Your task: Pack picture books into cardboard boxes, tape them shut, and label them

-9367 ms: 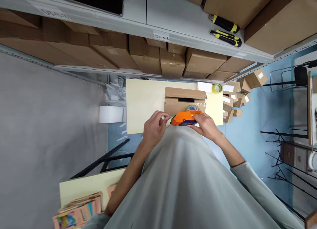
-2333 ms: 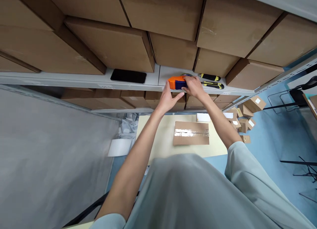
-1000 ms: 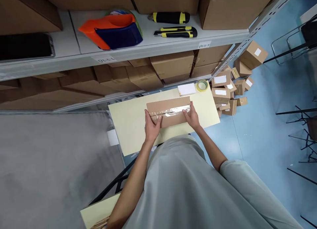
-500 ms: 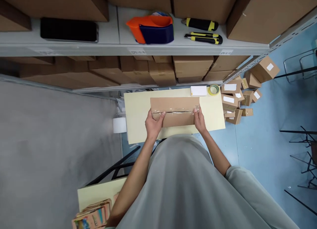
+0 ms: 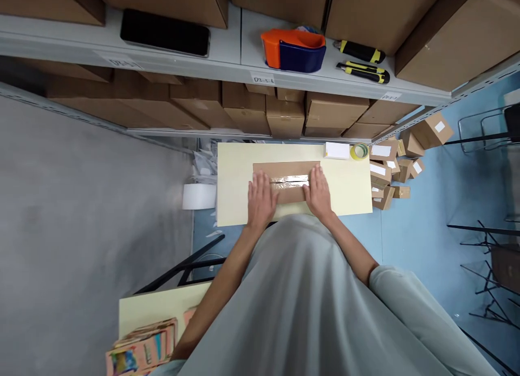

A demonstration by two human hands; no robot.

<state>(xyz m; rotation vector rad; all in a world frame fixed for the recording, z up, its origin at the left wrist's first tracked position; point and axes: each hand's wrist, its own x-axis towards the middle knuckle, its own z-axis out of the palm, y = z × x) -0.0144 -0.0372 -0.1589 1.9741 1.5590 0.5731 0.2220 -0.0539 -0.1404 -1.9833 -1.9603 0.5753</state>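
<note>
A brown cardboard box (image 5: 289, 194) lies on the pale yellow table (image 5: 233, 202), with clear shiny tape (image 5: 290, 181) running along its middle seam. My left hand (image 5: 261, 200) rests flat over the box's left end, fingers stretched forward. On the right end lies my right hand (image 5: 319, 194), also flat with fingers extended and the thumb toward the tape. Neither hand grips the box; both touch its top. Behind the box, at the table's far right, are a white box (image 5: 337, 150) and a roll of yellowish tape (image 5: 359, 151).
Above the table, a shelf (image 5: 231, 62) carries cartons, a black phone (image 5: 166, 32), an orange and blue tape dispenser (image 5: 293, 51) and yellow-black box cutters (image 5: 363, 71). Small parcels (image 5: 382, 173) pile up at right. A white roll (image 5: 199, 196) stands left; booklets (image 5: 142, 349) lie lower left.
Both hands have gone from holding the box by its ends to lying flat on its top. The box now rests flat on the table, and the camera view has shifted.
</note>
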